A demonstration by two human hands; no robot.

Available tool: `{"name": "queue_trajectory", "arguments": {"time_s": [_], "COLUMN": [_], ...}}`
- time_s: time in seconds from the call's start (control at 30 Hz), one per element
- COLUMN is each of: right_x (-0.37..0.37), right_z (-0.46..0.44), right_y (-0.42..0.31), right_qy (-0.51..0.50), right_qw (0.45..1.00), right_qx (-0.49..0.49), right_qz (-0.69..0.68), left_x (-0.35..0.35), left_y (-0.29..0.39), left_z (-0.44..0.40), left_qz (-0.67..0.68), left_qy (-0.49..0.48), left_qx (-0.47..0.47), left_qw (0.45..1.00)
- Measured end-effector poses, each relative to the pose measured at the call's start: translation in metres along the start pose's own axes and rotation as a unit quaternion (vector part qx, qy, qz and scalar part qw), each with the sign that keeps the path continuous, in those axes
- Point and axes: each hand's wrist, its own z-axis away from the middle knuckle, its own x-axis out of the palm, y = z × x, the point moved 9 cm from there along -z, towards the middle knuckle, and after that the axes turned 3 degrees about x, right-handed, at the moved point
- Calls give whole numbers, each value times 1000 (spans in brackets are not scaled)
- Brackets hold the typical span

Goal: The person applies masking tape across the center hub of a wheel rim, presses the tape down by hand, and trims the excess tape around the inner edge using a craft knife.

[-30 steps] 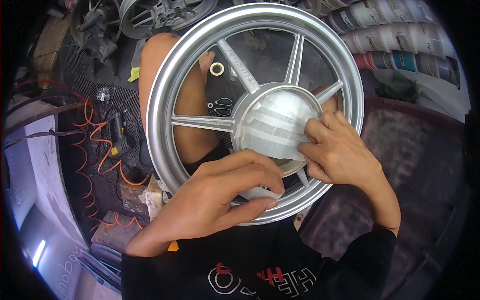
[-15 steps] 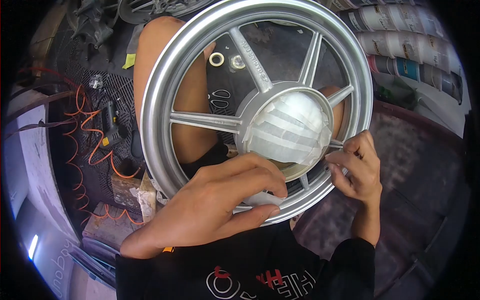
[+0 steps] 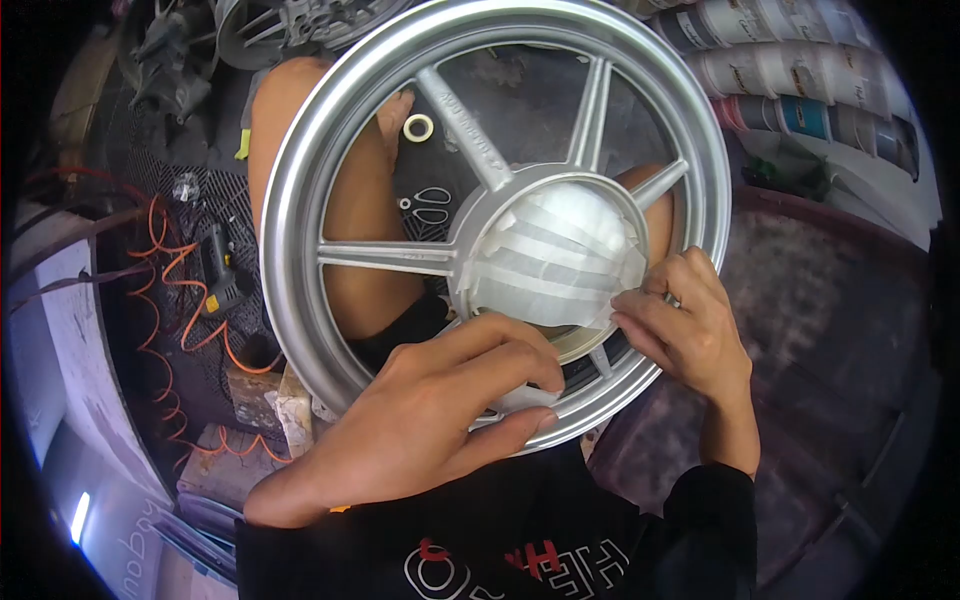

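Wheel rim [image 3: 288, 240]: silver metal, smooth, glossy
Spokes [image 3: 462, 130]: silver metal, satin sheen
Hub covering [image 3: 555, 252]: overlapping whitish paper-like strips, matt
Shirt [image 3: 480, 510]: black cloth, matt, printed
Block [image 3: 256, 398]: wood, rough, scuffed
Maroon panel [image 3: 790, 390]: dull, mottled finish

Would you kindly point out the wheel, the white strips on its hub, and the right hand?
Wheel [image 3: 474, 145]: head view, on the lettered spoke.
White strips [image 3: 548, 255]: head view, mid-hub.
Right hand [image 3: 695, 325]: head view, middle of hand.

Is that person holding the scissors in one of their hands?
No, the scissors lie on the dark floor behind the wheel, apart from both the left hand and the right hand.
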Motion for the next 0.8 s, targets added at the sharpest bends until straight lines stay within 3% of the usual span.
{"name": "queue_trajectory", "arguments": {"time_s": [0.13, 0.43, 0.8], "right_x": [-16, -16, -3], "right_z": [12, 50, 71], "right_y": [11, 23, 31], "right_qy": [62, 182, 270], "right_qw": [998, 981, 954], "right_qx": [9, 14, 10], "right_qz": [-13, -68, -129], "left_x": [1, 43, 71], "left_y": [13, 29, 15], "left_z": [-8, -54, -79], "left_qz": [-107, -342, -420], "left_qy": [33, 99, 86], "left_qx": [-8, 71, 35], "left_qw": [994, 932, 903]}}
